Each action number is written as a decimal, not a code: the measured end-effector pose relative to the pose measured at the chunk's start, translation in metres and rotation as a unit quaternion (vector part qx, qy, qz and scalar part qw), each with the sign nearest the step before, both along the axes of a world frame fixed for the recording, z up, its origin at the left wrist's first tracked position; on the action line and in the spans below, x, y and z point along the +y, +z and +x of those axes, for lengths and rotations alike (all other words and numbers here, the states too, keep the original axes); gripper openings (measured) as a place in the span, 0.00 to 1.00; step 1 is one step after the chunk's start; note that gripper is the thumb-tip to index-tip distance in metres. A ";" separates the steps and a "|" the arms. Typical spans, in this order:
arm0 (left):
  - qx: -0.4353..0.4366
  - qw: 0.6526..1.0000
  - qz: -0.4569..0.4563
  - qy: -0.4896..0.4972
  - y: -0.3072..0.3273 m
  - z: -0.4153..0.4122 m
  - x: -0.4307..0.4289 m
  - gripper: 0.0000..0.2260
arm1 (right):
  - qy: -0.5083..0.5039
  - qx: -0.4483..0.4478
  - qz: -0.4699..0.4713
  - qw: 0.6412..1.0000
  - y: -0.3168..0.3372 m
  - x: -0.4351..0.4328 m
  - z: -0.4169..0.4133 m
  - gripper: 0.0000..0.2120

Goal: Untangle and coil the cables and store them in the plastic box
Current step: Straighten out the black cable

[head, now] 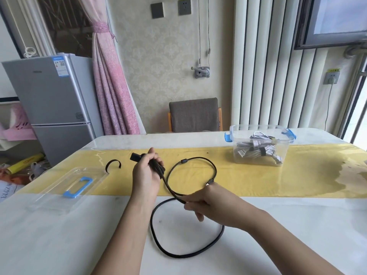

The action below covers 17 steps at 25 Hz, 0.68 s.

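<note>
The fingers of my left hand (146,172) are curled tight around some folded turns of the black cable (179,255). Its plug (133,157) sticks out past them on the far side. The fingers of my right hand (201,199) pinch the same cable a little further along, just above the worktop (59,235), and the lower fingers hang loosely. Between the two hands the cable runs in one short, nearly straight piece.

From my right hand one big loop lies on the white part of the worktop near me and passes under my right forearm. A second loop lies behind it on the yellow runner (278,175), and its small connector (210,182) is just beside my right hand.

To the left of my left hand a black strap (113,164) stands bent like an open letter C. Near it the clear lid (67,188) with a blue handle lies flat. Far to the right the plastic box (238,155) stands open, with pale cables (258,149) coiled inside. Behind the worktop I see a chair (194,115) and a grey fridge (53,104).
</note>
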State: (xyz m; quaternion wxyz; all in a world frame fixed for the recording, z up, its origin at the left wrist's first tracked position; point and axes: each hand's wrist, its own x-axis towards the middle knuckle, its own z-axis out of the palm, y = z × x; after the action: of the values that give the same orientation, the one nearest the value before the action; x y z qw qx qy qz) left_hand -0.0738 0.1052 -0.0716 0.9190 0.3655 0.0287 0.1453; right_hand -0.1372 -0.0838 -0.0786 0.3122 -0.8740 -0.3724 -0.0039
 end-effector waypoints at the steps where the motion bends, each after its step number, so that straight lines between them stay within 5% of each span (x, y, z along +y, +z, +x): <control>1: -0.011 1.000 -0.020 -0.020 0.003 -0.002 0.003 0.06 | -0.004 0.054 -0.023 0.998 -0.003 -0.001 0.002 0.10; 4: -0.036 0.991 -0.071 -0.111 0.012 -0.012 0.005 0.01 | -0.026 0.146 -0.048 0.988 -0.008 -0.007 0.011 0.12; 6: -0.050 0.970 -0.081 -0.223 0.010 -0.014 0.008 0.08 | -0.044 0.155 -0.046 0.986 -0.005 -0.017 0.018 0.11; 11: -0.127 0.862 0.051 -0.489 0.007 -0.042 0.008 0.08 | -0.080 0.124 -0.029 0.989 0.007 -0.046 0.031 0.07; 14: -0.169 0.772 0.145 -0.596 0.007 -0.052 0.003 0.06 | -0.138 0.064 -0.059 0.987 0.012 -0.055 0.034 0.18; 17: -0.170 0.717 0.180 -0.652 0.013 -0.052 0.008 0.06 | -0.188 0.004 -0.004 0.982 0.019 -0.066 0.034 0.26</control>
State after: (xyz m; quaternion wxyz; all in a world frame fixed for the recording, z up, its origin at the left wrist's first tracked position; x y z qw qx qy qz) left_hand -0.1257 0.1134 -0.0586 0.6929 0.4211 -0.3999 -0.4274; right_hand -0.1028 -0.1502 -0.0591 0.3040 -0.9295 -0.2008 -0.0576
